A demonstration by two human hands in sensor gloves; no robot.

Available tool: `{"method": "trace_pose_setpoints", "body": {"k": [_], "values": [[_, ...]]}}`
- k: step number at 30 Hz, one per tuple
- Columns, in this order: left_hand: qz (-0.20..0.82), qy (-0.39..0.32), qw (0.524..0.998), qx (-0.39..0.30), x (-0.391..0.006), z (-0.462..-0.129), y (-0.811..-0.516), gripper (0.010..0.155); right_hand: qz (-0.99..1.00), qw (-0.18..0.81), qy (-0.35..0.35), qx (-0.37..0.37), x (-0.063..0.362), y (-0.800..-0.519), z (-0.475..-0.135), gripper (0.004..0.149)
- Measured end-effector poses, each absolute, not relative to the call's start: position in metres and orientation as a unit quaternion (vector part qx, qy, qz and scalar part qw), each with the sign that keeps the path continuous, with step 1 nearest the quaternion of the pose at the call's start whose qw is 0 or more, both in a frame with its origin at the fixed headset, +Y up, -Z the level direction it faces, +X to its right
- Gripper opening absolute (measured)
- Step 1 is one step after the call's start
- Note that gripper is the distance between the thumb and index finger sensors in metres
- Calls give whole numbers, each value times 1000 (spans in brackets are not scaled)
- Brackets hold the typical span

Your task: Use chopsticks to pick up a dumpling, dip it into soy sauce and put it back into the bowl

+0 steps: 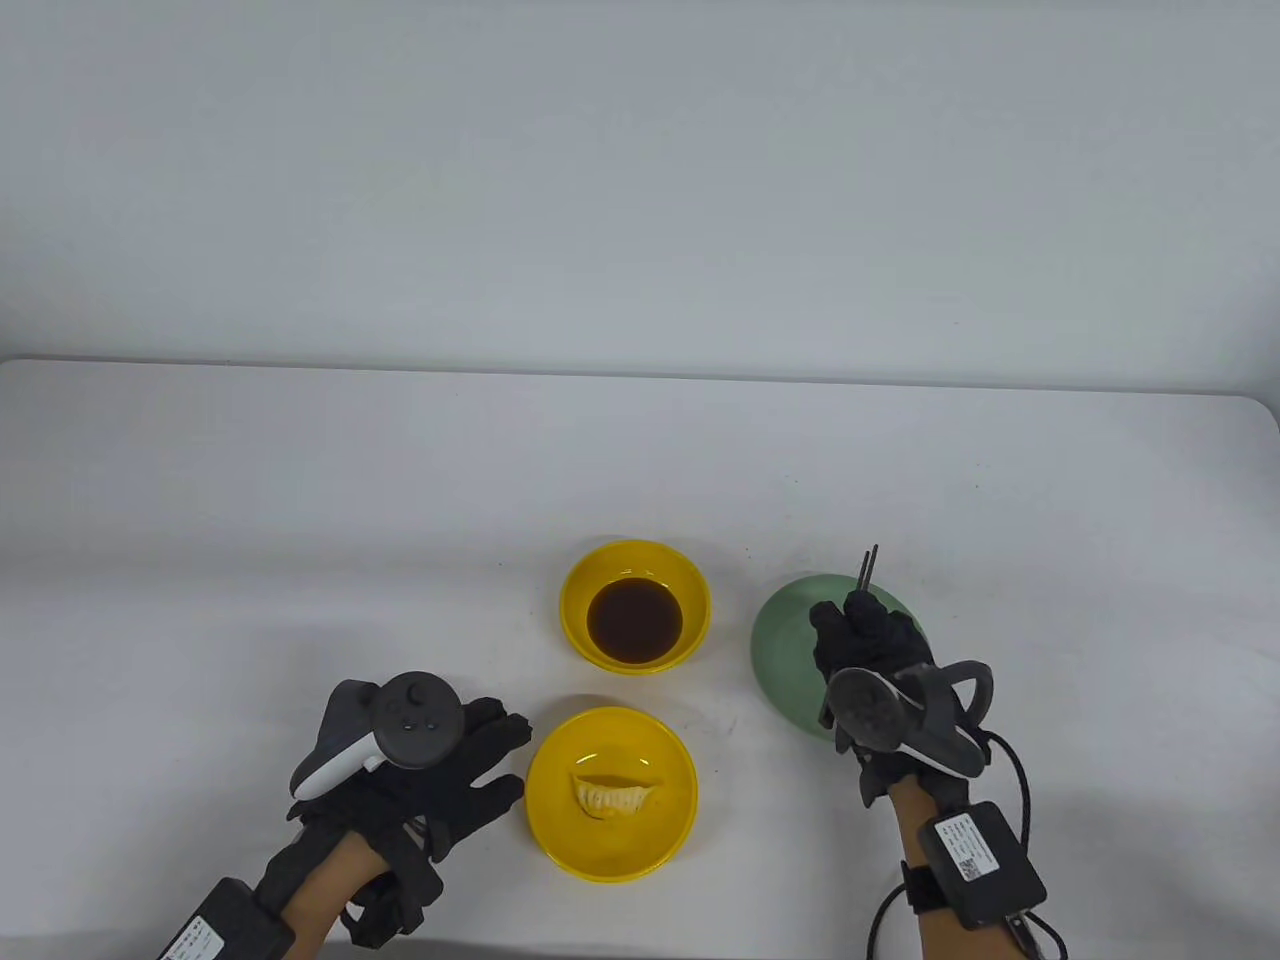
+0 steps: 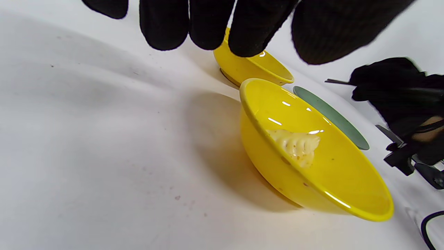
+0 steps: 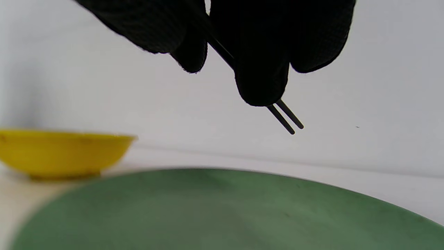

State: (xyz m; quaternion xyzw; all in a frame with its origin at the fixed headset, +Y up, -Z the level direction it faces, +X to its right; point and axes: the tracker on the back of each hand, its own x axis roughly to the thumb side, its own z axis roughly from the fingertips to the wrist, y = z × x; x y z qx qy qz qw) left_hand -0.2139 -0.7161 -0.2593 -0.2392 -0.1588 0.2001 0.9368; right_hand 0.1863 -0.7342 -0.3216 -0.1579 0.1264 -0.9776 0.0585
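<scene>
Table view: pale pleated dumpling (image 1: 612, 797) in yellow bowl (image 1: 560, 775).

Bright, even overhead light casts soft shadows; glare streaks the dumpling bowl (image 2: 329, 180), and the right wrist view's foreground is blurred.

No legible text; wrist module (image 1: 985, 862) labels too small to read

White table (image 1: 300, 500) carried sauce bowl (image 1: 585, 585) at 12 o'clock, dumpling bowl (image 1: 560, 810) at 6, green plate (image 1: 785, 640) at 3.
</scene>
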Motion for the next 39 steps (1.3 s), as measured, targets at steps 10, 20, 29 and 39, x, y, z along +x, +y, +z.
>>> {"method": "trace_pose_setpoints", "body": {"k": [10, 20, 29, 39], "values": [[199, -160, 936, -241, -214, -259, -716, 72, -979, 159, 25, -123, 179, -760, -336, 49], [199, -160, 936, -240, -214, -259, -716, 72, -977, 190, -50, -83, 178, -773, -340, 55], [201, -160, 937, -236, -214, -259, -715, 72, -986, 143, -37, -76, 184, -761, -337, 57], [214, -176, 936, -217, -213, -257, -710, 73, -966, -192, 43, -167, 191, -683, -281, 71]]}}
